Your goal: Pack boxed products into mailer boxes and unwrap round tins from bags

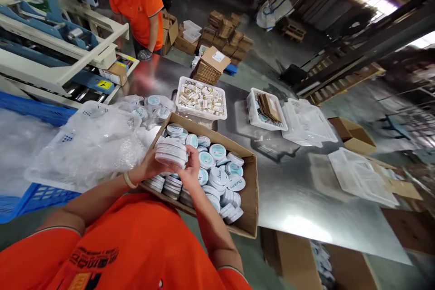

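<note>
Between my two hands is a stack of round white discs point(171, 152), above the left part of an open cardboard box point(250, 195). My left hand point(149, 163) is wrapped round the left side of the stack. Against its right side are the fingers of my right hand point(191, 167). Many loose round discs with white and light-blue faces point(217, 151) fill the box, some lying flat and some tilted. More discs stand in neat stacks point(172, 186) along the box's near left side, just below my hands.
A basket of small white and gold items point(201, 99) sits behind the box on the metal table point(288, 190). Left are plastic-wrapped goods point(102, 140). Farther right are a basket with cardboard pieces point(267, 109) and clear trays point(307, 122). A person in orange point(146, 4) stands beyond.
</note>
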The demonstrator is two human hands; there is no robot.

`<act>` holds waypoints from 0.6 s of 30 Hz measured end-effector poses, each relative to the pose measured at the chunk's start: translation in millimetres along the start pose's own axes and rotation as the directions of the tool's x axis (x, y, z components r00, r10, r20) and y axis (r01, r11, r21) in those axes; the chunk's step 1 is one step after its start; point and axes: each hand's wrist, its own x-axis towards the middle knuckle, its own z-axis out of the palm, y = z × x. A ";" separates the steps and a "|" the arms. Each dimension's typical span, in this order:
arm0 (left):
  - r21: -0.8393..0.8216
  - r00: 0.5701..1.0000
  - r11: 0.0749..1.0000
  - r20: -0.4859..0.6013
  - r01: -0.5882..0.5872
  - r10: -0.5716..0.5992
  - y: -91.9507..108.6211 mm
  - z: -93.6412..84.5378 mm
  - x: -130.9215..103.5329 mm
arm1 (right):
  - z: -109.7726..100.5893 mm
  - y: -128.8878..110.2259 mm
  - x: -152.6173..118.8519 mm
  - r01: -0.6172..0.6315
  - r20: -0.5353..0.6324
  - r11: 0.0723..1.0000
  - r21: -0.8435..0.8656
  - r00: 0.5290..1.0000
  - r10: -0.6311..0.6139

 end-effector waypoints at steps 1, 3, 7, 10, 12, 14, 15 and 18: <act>0.010 1.000 1.000 -0.010 0.009 -0.009 -2.1 -3.2 -0.7 | -5.4 5.7 -2.1 0.020 -0.005 0.994 -0.106 1.000 -0.020; 0.066 0.998 0.997 -0.060 0.035 -0.031 -6.0 -8.8 -2.4 | -16.3 15.0 -7.0 0.058 0.020 0.943 -0.327 0.998 -0.054; 0.162 0.985 0.984 -0.168 0.078 -0.051 -2.8 -4.7 -7.7 | -21.5 17.4 -13.6 0.218 0.229 0.712 -0.668 0.970 -0.082; 0.210 0.990 0.977 -0.142 0.022 0.008 9.8 9.2 -10.4 | -6.8 8.1 -7.9 0.262 0.302 0.500 -0.825 0.953 0.000; 0.226 0.995 0.974 -0.090 -0.024 0.046 18.5 14.4 -6.5 | 1.7 1.0 1.5 0.262 0.304 0.405 -0.876 0.952 0.040; 0.219 0.997 0.975 -0.058 -0.037 0.051 24.6 8.5 4.8 | 1.2 -5.3 12.8 0.308 0.327 0.404 -0.861 0.945 -0.022; 0.217 0.997 0.976 -0.058 -0.034 0.047 26.6 0.1 13.4 | -2.9 -8.1 18.1 0.337 0.329 0.432 -0.837 0.940 -0.097; 0.248 0.995 0.968 -0.071 -0.045 0.064 31.1 -46.2 48.8 | -24.4 -14.3 27.9 0.366 0.184 0.530 -0.765 0.913 -0.365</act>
